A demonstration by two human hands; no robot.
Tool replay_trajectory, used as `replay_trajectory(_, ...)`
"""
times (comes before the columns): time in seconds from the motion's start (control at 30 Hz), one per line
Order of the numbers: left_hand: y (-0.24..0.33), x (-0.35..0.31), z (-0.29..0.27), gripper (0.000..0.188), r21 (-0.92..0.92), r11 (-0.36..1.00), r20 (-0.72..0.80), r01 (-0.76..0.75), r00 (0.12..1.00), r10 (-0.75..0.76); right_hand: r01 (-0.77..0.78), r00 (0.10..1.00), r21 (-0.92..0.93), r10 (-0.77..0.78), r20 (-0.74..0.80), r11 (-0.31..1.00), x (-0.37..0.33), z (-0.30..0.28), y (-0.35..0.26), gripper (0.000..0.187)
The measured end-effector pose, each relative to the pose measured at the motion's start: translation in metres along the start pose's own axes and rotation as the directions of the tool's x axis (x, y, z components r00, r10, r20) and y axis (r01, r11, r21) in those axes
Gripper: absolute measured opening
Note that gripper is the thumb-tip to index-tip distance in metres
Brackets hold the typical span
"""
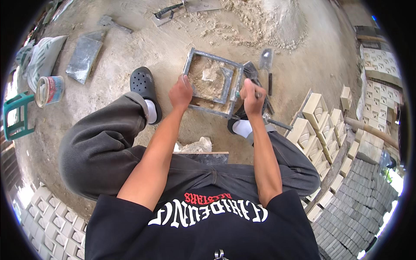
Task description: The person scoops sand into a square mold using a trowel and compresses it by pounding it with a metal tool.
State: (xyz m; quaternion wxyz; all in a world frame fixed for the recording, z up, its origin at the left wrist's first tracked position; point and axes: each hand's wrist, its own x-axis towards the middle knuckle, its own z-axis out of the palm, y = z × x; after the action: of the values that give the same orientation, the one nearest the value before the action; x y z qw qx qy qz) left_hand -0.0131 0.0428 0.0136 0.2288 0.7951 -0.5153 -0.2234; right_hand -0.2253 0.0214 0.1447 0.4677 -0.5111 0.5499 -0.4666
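Observation:
A square grey metal mould frame (214, 56) lies on the ground between my feet, with sandy mix (210, 78) inside it. A smaller angled metal piece (226, 84) sits within the frame, partly buried in the mix. My left hand (180, 92) is closed on the frame's left side. At the right side, my right hand (253, 97) is closed around a small tool (259, 94) with a dark handle. A pale metal part shows beside that fist, at the frame's right bar; my fingers hide how it joins the tool.
A trowel (266, 60) lies right of the frame, near a pile of sandy powder (281, 21). A hammer (115, 24), a metal plate (86, 56), a tub (50, 90) and a green stool (18, 115) are at left. Moulded blocks (315, 110) stand close at right.

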Motion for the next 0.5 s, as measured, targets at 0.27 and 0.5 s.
replay_trajectory(0.27,0.001,0.009,-0.007,0.034,-0.039,0.998,0.06,0.045,0.997,-0.043,0.034,0.997,0.05,-0.031,-0.07,0.998,-0.02,0.004,0.002,0.046)
replay_trajectory(0.5,0.001,0.006,-0.006,0.035,-0.03,0.998,0.037,0.06,0.998,-0.059,0.062,0.991,0.106,-0.049,-0.122,0.992,-0.047,0.004,0.007,0.045)
